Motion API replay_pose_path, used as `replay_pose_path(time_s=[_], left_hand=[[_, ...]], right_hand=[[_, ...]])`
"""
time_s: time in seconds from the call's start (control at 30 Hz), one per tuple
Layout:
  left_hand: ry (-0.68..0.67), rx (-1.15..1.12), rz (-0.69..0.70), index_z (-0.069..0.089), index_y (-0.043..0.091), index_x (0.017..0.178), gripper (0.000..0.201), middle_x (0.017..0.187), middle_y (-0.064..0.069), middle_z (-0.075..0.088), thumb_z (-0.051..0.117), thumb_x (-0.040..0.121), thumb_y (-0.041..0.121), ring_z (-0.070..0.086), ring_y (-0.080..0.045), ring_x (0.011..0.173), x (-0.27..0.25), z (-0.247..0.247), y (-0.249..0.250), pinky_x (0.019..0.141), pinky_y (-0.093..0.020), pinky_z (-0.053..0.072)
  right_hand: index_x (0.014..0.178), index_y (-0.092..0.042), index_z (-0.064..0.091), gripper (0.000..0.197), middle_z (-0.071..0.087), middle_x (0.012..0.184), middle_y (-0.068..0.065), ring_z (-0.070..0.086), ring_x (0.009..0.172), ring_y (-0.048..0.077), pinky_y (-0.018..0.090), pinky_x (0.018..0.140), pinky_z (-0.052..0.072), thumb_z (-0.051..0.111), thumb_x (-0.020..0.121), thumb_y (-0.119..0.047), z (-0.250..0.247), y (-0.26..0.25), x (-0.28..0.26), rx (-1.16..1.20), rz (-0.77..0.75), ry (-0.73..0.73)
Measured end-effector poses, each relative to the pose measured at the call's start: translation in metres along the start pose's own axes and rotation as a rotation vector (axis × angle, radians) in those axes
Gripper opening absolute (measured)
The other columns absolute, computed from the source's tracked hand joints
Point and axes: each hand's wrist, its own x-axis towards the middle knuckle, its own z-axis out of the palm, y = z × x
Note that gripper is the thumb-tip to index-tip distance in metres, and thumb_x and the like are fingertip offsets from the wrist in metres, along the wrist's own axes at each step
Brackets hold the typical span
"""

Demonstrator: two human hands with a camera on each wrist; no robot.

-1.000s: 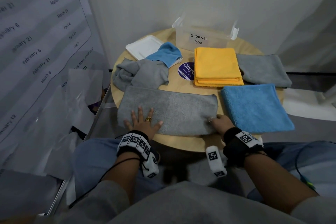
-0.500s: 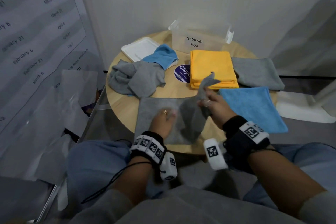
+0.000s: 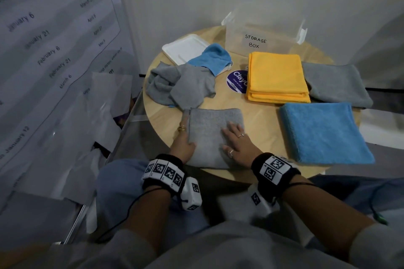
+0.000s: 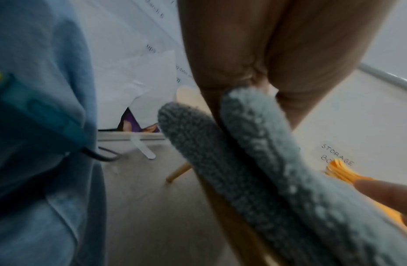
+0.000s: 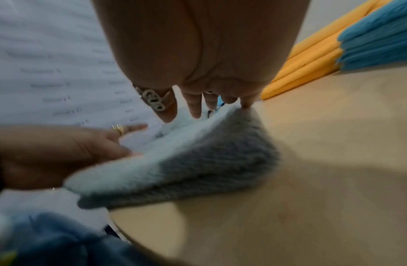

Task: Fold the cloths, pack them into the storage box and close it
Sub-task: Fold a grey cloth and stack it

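A grey cloth (image 3: 215, 135) lies folded in half at the near edge of the round table (image 3: 251, 113). My right hand (image 3: 237, 141) presses flat on its right part, fingers straight. My left hand (image 3: 182, 142) lies along the cloth's left edge with the thumb on top and the fingers straight, partly tucked at the fold. The left wrist view shows the doubled grey layers (image 4: 266, 162) close up. The clear storage box (image 3: 255, 41) stands open at the back of the table, and its white lid (image 3: 185, 49) lies to its left.
Folded cloths lie on the right: a yellow one (image 3: 276, 76), a grey one (image 3: 336, 85) and a blue one (image 3: 321, 131). A crumpled grey cloth (image 3: 181, 85) and a crumpled blue cloth (image 3: 213, 57) sit at the back left. A round sticker (image 3: 237, 81) is in the middle.
My right hand carried the long grey cloth's right end over to the left, halving it, and now presses it flat. My left hand shifted from the cloth's middle to its left edge.
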Motion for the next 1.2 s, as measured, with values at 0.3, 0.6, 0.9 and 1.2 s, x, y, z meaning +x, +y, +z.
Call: replay_pose_path(time_s=[0.3, 0.6, 0.9, 1.2], left_hand=[[0.102, 0.025, -0.08, 0.034, 0.015, 0.142, 0.058, 0.136, -0.008, 0.046, 0.049, 0.087, 0.001, 0.045, -0.025, 0.126, 0.005, -0.008, 0.005, 0.102, -0.028, 0.036], [0.243, 0.224, -0.289, 0.055, 0.006, 0.127, 0.045, 0.125, -0.015, 0.059, 0.059, 0.089, 0.029, 0.055, -0.032, 0.114, 0.064, -0.008, 0.03, 0.092, -0.033, 0.044], [0.293, 0.056, 0.008, 0.065, 0.0, 0.108, 0.031, 0.103, -0.01, 0.066, 0.066, 0.086, 0.022, 0.061, -0.023, 0.096, 0.076, 0.0, 0.044, 0.086, -0.032, 0.048], [0.267, 0.301, -0.133, 0.048, 0.006, 0.132, 0.062, 0.138, -0.016, 0.042, 0.069, 0.082, 0.035, 0.042, -0.033, 0.126, 0.055, -0.012, 0.024, 0.105, -0.039, 0.037]], right_hand=[[0.15, -0.029, -0.004, 0.069, -0.024, 0.155, 0.006, -0.023, 0.143, 0.029, 0.044, 0.117, -0.005, 0.033, 0.096, -0.051, 0.019, 0.004, 0.005, -0.224, 0.053, -0.099], [0.149, -0.032, -0.005, 0.071, -0.023, 0.156, 0.003, -0.022, 0.143, 0.025, 0.045, 0.117, -0.003, 0.035, 0.094, -0.053, 0.019, 0.01, 0.006, -0.201, 0.037, -0.115], [0.149, -0.033, 0.005, 0.07, -0.017, 0.157, 0.001, -0.015, 0.145, 0.023, 0.047, 0.117, 0.001, 0.041, 0.093, -0.053, 0.01, 0.011, 0.003, -0.157, 0.039, -0.139], [0.117, -0.009, 0.059, 0.029, 0.051, 0.124, 0.013, 0.045, 0.119, 0.03, 0.036, 0.099, 0.037, 0.05, 0.092, -0.019, -0.045, -0.021, 0.052, -0.048, -0.005, 0.224]])
